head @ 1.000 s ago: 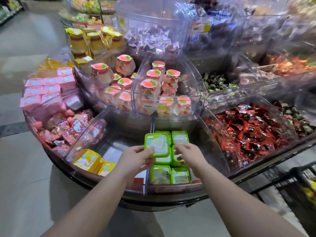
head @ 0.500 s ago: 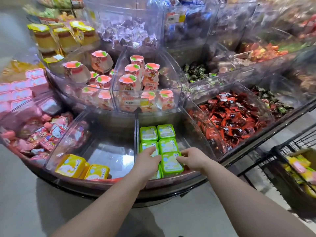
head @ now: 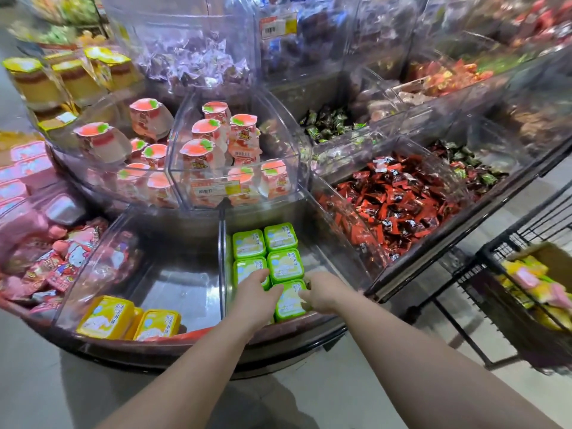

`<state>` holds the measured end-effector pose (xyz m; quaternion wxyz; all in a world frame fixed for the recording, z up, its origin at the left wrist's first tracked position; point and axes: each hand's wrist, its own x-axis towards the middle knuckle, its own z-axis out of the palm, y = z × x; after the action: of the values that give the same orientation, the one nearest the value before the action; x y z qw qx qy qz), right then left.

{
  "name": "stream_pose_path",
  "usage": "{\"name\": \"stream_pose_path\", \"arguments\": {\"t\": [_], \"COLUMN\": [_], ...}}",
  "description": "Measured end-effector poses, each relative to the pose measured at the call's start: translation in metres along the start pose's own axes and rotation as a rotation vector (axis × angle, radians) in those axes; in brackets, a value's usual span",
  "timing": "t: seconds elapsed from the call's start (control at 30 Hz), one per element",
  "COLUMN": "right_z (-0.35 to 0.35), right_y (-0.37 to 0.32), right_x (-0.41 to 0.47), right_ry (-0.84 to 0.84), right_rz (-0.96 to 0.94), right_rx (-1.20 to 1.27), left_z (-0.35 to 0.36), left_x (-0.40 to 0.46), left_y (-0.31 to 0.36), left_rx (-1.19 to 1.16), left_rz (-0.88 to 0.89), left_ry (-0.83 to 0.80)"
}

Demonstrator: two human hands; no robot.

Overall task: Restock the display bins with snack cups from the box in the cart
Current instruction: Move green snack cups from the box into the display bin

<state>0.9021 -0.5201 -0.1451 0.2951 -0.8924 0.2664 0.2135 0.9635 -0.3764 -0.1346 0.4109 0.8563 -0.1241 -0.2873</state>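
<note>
Several green snack cups (head: 280, 236) lie in rows inside a clear display bin (head: 337, 261) at the front of the round stand. My left hand (head: 255, 292) and my right hand (head: 322, 291) flank the nearest green cup (head: 291, 300) at the bin's front, fingers curled against its two sides. The bin to the left (head: 173, 280) holds two yellow cups (head: 106, 317). At the far right, a cardboard box (head: 538, 258) with yellow and pink cups sits in a black wire cart (head: 495, 274).
Peach-lidded cups (head: 204, 150) fill the tier above. Red wrapped candies (head: 399, 199) fill the bin to the right, pink packets (head: 58, 261) the bin to the left. Grey floor lies below the stand's dark rim (head: 216, 351).
One second ago both hands held a green cup above the stack. They lowered it to the bin's front row and still hold it. The view swung right, bringing the cart in.
</note>
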Motion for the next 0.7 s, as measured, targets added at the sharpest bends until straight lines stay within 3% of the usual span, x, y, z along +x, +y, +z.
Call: {"name": "stream_pose_path", "arguments": {"t": [0.17, 0.3, 0.43, 0.7], "right_z": [-0.038, -0.097, -0.154, -0.202], "right_y": [0.030, 0.080, 0.170, 0.375], "right_x": [-0.029, -0.068, -0.106, -0.178], "right_ry": [0.175, 0.312, 0.518, 0.661], "right_rz": [-0.110, -0.193, -0.153, 0.189], "right_rx": [0.291, 0.385, 0.379, 0.340], "left_z": [0.028, 0.076, 0.155, 0.354], "left_x": [0.000, -0.004, -0.021, -0.053], "left_y": [0.048, 0.108, 0.182, 0.287], "left_rx": [0.042, 0.073, 0.111, 0.365], "left_rz": [0.063, 0.174, 0.316, 0.551], "left_ry": [0.065, 0.188, 0.273, -0.054]}}
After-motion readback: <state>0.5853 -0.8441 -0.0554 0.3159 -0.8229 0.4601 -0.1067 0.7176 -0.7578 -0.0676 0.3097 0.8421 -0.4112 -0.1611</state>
